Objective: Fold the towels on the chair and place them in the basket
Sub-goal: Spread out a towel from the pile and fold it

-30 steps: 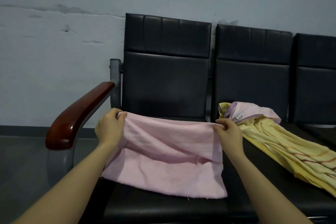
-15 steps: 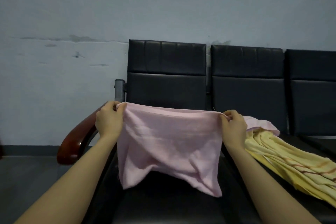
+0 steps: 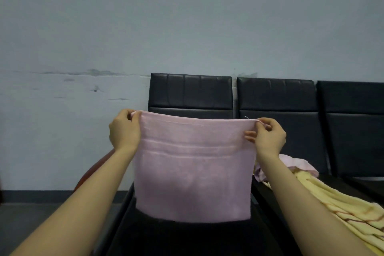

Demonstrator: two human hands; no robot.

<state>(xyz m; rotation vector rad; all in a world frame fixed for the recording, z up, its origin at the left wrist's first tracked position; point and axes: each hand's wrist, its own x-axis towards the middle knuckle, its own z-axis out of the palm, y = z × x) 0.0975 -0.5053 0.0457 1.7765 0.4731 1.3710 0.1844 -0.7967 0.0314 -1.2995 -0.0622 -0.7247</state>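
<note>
A pink towel hangs flat and doubled in the air above the black chair seat. My left hand pinches its top left corner and my right hand pinches its top right corner. The towel's lower edge hangs just above the seat. A yellow striped towel lies crumpled on the seat to the right, with another pink towel bunched at its far end. No basket is in view.
A row of black padded chairs stands against a grey wall. A reddish-brown wooden armrest sits at the left end, partly behind my left forearm. Dark floor shows at lower left.
Both hands have lifted the pink towel off the seat and stretched it out; it now hangs smooth and straight. The view has tilted upward.
</note>
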